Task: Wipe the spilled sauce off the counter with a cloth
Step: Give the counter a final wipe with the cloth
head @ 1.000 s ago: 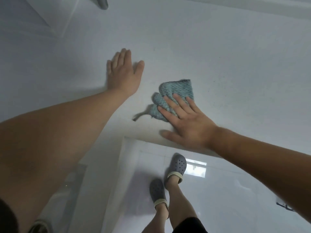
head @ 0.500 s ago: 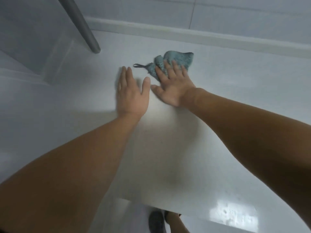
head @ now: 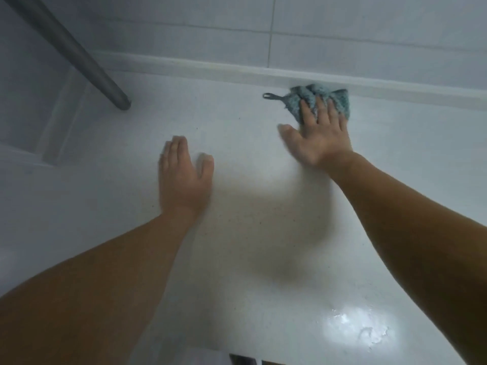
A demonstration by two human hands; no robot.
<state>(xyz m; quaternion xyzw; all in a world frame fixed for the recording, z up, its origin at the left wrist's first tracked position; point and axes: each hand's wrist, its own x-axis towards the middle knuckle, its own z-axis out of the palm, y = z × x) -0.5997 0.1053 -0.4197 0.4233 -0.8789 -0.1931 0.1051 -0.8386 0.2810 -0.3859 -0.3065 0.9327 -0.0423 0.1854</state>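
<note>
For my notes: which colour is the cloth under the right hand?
Teal blue-green cloth, dark hanging loop; head view shows it.

White speckled counter (head: 237,259), bunched teal cloth (head: 340,101) against its back ledge, glossy wet patch near the front

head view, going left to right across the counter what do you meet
grey pole → left hand flat on the counter → cloth's hanging loop → right hand pressing the teal cloth
</note>
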